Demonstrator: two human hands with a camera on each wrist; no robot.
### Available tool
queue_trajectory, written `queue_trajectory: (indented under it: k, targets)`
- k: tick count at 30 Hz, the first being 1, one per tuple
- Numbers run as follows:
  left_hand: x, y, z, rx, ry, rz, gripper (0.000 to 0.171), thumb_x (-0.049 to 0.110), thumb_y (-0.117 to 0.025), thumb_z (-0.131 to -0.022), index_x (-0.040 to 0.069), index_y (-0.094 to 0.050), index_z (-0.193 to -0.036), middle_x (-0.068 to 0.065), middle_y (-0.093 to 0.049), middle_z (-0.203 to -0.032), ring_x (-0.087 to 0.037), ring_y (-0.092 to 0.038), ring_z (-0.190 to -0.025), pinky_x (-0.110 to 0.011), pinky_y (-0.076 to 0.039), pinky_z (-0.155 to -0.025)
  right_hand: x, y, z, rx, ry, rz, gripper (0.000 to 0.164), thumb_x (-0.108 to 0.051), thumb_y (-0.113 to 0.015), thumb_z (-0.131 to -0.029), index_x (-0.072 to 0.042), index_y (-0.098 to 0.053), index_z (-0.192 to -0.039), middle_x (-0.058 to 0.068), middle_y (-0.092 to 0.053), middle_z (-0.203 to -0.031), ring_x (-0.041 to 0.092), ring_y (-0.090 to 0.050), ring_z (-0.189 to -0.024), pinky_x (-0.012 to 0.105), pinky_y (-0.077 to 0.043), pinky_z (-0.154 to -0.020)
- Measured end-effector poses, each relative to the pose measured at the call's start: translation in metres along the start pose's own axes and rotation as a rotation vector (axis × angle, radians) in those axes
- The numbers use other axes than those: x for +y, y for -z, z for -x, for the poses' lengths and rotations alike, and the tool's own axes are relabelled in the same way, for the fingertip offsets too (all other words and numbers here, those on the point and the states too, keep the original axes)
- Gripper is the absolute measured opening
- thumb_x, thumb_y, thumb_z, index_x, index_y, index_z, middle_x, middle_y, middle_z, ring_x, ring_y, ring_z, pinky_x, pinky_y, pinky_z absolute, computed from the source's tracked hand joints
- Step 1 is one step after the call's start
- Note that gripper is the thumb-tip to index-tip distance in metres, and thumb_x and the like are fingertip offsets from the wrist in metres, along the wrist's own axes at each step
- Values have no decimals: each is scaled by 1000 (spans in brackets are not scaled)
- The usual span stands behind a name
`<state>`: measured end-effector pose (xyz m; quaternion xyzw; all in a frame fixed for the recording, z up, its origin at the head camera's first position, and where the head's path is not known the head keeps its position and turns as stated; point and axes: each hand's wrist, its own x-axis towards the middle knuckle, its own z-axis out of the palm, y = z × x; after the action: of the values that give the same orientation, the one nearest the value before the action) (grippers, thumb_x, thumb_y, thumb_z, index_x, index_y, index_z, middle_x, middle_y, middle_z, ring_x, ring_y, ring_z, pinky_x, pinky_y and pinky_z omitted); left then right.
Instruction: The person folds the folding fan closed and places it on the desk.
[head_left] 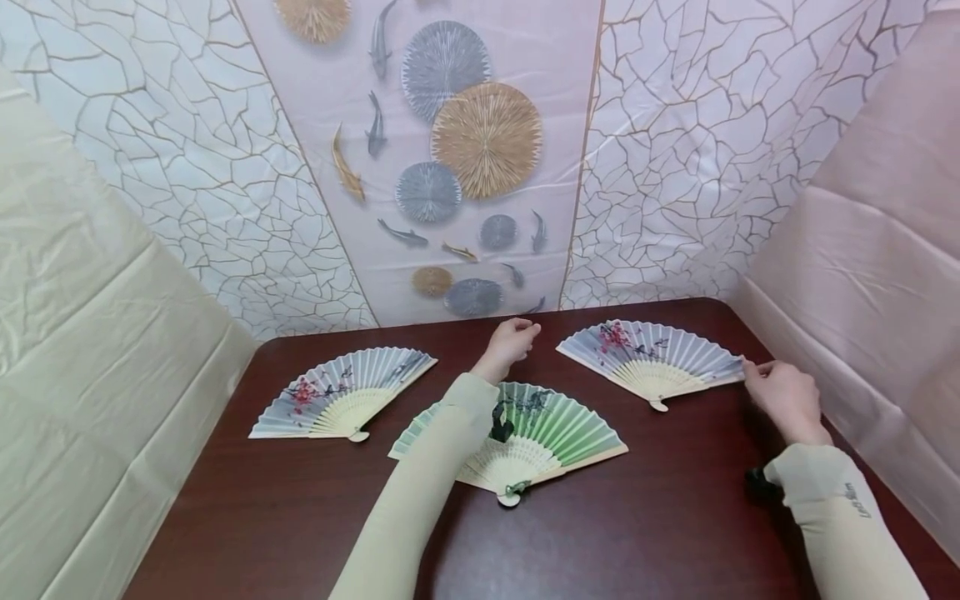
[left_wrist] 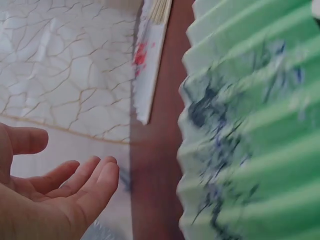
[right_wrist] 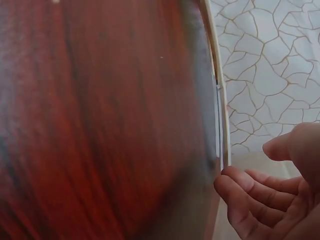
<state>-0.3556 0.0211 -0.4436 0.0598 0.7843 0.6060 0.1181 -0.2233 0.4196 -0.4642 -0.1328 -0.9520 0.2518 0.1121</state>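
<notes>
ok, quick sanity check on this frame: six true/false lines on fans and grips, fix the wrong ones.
1. The green fan lies spread on the table. True.
2. The left grip pinches the green fan. False: it holds nothing.
3. The right grip is at the outer end of the right fan. True.
4. The left fan is folded. False: it is spread open.
5. The left and right fans both show red blossoms. True.
6. The green fan is farthest from the person. False: it is nearest.

The green fan (head_left: 581,429) has dark print; left-edge fan (head_left: 360,375) and far-right-corner fan (head_left: 678,354), grey-blue with red blossoms; table (head_left: 262,517), red-brown.
</notes>
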Motion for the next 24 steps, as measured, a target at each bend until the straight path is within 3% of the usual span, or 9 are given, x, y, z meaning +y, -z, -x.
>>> queue_trajectory:
  k: [3,5,8,12,18,24]
  targets:
    - [-2,-12,1,2,9,-55,44,27,-57,-104,0,-55,-140,-18,-60,-134,-34,-59,-120,-46,-52,-99,4,-2,3,-39,-15,-10,59,-42,-39,-104,10,-67,-100,3,-65,-60,25,-62,-59,42,-46,-60]
    - [-3,-20,1,4,22,-55,44,25,-57,-104,0,-56,-139,-17,-60,-132,-34,-60,-118,-45,-53,-98,6,-4,5,-58,-19,-26,57,-40,-40,-104,8,-69,-95,0,-64,-58,18,-61,-54,39,-47,-60]
    - [-5,-31,0,0,69,16,42,23,-56,-104,-2,-55,-138,-18,-61,-128,-35,-62,-114,-44,-54,-97,7,-5,7,-77,-19,-42,56,-37,-41,-104,7,-71,-87,1,-66,-59,16,-64,-51,40,-48,-62]
    - [-9,-43,-1,-9,115,62,39,20,-56,-104,-3,-57,-134,-20,-63,-126,-36,-64,-113,-40,-56,-96,9,-8,7,-92,-29,-76,58,-37,-41,-105,10,-71,-90,4,-69,-62,16,-66,-52,39,-51,-64]
    - [-17,-54,-1,-52,164,151,39,16,-55,-103,-9,-55,-134,-26,-61,-127,-36,-63,-116,-39,-54,-98,7,-14,6,-170,-94,-295,63,-35,-45,-106,25,-62,-104,11,-71,-67,16,-69,-55,32,-60,-54]
    - [-23,-61,1,-53,172,245,38,9,-53,-102,-12,-54,-134,-29,-61,-127,-38,-62,-118,-40,-53,-100,4,-19,6,-216,-160,-466,63,-36,-48,-105,27,-57,-108,10,-71,-65,15,-70,-54,32,-61,-56]
